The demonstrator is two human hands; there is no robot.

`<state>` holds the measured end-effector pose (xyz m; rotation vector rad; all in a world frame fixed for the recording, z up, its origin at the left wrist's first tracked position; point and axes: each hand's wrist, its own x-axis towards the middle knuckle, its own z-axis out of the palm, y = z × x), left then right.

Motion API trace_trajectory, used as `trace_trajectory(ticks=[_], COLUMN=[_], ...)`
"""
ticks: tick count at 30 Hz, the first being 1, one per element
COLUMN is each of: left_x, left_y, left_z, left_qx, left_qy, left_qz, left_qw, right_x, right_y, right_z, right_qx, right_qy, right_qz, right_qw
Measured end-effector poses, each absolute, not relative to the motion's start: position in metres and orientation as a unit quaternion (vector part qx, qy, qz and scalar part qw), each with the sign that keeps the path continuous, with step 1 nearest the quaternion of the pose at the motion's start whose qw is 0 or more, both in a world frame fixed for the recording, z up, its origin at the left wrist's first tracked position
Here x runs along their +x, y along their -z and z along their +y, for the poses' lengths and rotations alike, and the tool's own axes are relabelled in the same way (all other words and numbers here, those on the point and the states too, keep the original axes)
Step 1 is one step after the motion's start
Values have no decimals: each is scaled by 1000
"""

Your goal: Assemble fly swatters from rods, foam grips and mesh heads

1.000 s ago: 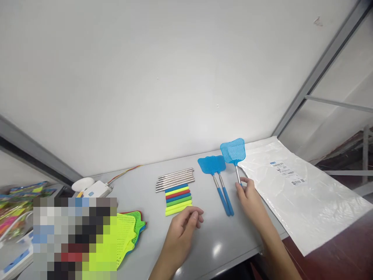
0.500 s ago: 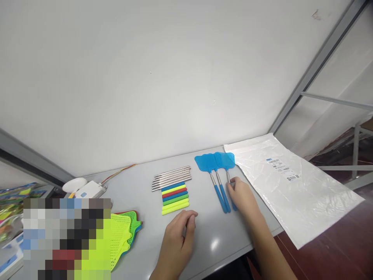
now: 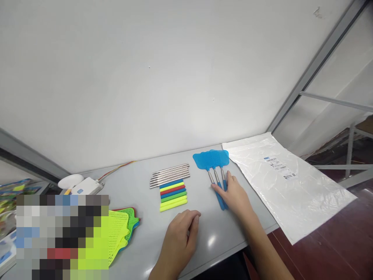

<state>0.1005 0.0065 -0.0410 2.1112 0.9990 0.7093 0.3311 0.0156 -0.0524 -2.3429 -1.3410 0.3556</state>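
Observation:
Three blue fly swatters (image 3: 210,159) lie side by side on the grey table, their heads overlapping and their metal shafts fanning slightly. My right hand (image 3: 234,194) is closed around their blue handles, thumb on the left side and fingers on the right. My left hand (image 3: 180,235) rests on the table with its fingers curled and thumb close to the index finger; nothing shows in it. Just beyond it lies a row of coloured handle tubes (image 3: 173,196) in yellow, green, blue and red. Several thin metal rods (image 3: 170,175) lie behind the tubes.
A large white plastic mailer bag (image 3: 279,186) with a label overhangs the table's right edge. At left are stacked swatter heads (image 3: 119,229) in yellow, green and other colours, partly blurred out. A white box (image 3: 87,186) with wires sits behind them. A white wall (image 3: 175,77) backs the table.
My right hand has moved left across the handles, and the rightmost fly swatter has shifted left against the other two. My left hand stays in nearly the same place.

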Motion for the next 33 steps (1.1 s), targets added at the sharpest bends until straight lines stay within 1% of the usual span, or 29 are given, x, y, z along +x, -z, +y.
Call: trace_trajectory(ticks=[4, 12, 19, 23, 25, 28, 31, 33], left_x=[99, 95, 69, 59, 68, 97, 137, 161], left_y=[43, 45, 40, 34, 29, 24, 28, 34], left_z=[6, 4, 10, 11, 12, 19, 34, 46], left_qx=[816, 811, 764, 733, 753, 834, 909, 931], left_qy=[-271, -293, -336, -373, -358, -280, -183, -141], left_qz=[382, 385, 430, 458, 444, 387, 333, 321], left_qw=[338, 329, 345, 337, 327, 277, 174, 102], right_x=[316, 307, 304, 308, 312, 317, 322, 324], right_y=[55, 54, 53, 53, 53, 54, 54, 53], right_z=[16, 22, 30, 30, 30, 31, 33, 34], right_qx=[-848, -835, -826, -822, -827, -829, -824, -823], right_qy=[-105, -95, -92, -112, -126, -134, -135, -140], right_qz=[-500, -534, -546, -545, -529, -516, -519, -518], right_qw=[139, 96, 103, 125, 146, 173, 182, 183])
